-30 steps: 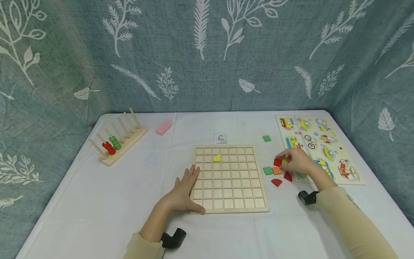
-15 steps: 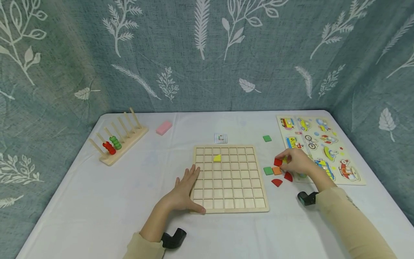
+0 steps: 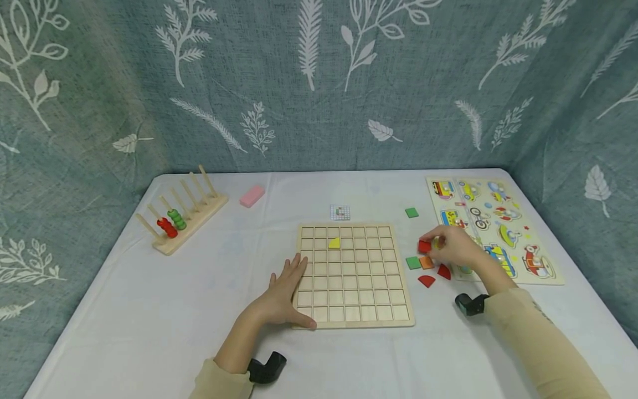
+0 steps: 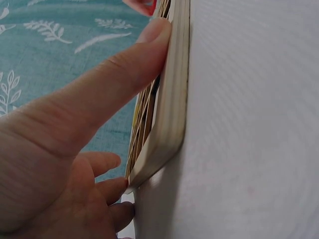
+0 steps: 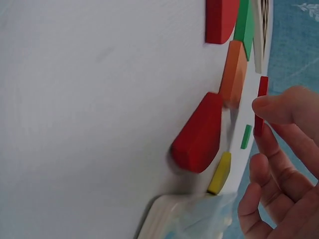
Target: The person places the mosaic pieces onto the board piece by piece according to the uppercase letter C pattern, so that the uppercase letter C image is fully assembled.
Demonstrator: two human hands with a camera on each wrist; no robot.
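My right hand pinches a red square tile between thumb and fingertips; the right wrist view shows this tile held above the table. Beneath and around it lie an orange tile, a green tile, two red quarter-round tiles and a yellow tile, mostly hidden by the hand in the head view. My left hand rests with spread fingers on the left edge of a wooden grid board, its thumb on the near rim. A yellow quarter-round tile sits in one upper cell.
Behind the board lies a small patterned card. Another green tile is at the back right, near picture puzzle boards. A pegged wooden stand with red and green beads and a pink block are at the back left.
My right hand has shifted slightly left and up, lifting the red square tile off its spot beside the orange tile. The left hand stays in place on the board.
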